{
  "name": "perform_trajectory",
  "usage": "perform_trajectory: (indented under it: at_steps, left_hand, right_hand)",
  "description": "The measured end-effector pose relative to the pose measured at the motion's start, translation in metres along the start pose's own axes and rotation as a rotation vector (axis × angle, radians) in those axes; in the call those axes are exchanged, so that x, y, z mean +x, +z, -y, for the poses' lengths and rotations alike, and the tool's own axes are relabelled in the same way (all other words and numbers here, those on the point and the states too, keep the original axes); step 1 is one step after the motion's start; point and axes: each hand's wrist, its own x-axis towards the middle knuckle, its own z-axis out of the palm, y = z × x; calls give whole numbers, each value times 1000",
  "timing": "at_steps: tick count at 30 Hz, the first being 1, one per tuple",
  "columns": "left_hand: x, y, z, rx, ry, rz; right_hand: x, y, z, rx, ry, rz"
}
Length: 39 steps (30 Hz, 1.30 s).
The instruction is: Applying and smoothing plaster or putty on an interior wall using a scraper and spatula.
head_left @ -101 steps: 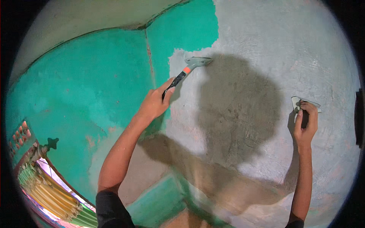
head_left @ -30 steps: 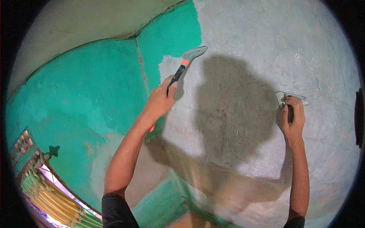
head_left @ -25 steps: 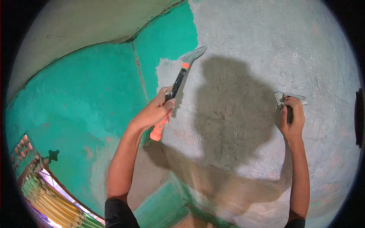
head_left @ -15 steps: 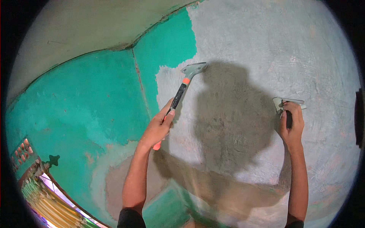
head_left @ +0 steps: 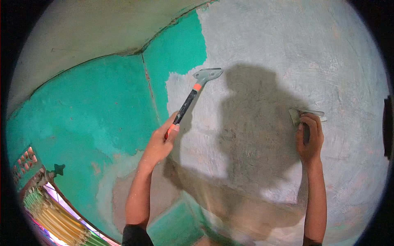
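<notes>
My left hand (head_left: 159,141) is closed round the orange lower end of a long-handled scraper (head_left: 186,105). Its black shaft slants up to the right, and its wide grey metal head lies close against the scraped grey wall (head_left: 344,74), just beside the edge of the green paint (head_left: 180,45). Over on the right, my right hand (head_left: 310,137) grips a putty knife (head_left: 312,112) with a wide, pale blade, held near the wall. My fingers cover most of its handle, and whether its edge touches the wall I cannot tell.
Green paint covers the left wall (head_left: 90,106) up to a cracked corner line. Above is a plain grey ceiling (head_left: 94,28). At lower left stand a window opening with a gathered yellow curtain (head_left: 61,215) and a dark metal hook (head_left: 59,169). My shadow falls between my hands.
My left hand has slid down the scraper's handle to its orange end, now hidden in my palm. My right hand and putty knife have shifted slightly left. The shadow has moved right.
</notes>
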Motion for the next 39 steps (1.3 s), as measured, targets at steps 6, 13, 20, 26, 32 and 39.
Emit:
perform_trajectory:
  at_steps: [6,13,20,26,32,39]
  left_hand:
    - [2,-16,-15,95,-24,15]
    - [1,-23,-25,136,-23,3]
    - [5,-25,-23,151,37,11]
    - [-2,-31,-13,161,6,18]
    - [15,-40,-5,203,-42,15]
    - [20,-41,-4,115,74,-12]
  right_hand:
    - [1,1,2,-11,8,-20]
    - [0,2,1,24,-8,-22]
    - [-1,-1,0,22,-17,6]
    - [-2,-2,-3,15,-23,18]
    - [-1,0,-1,-3,-17,10]
    - [0,2,1,67,45,-4]
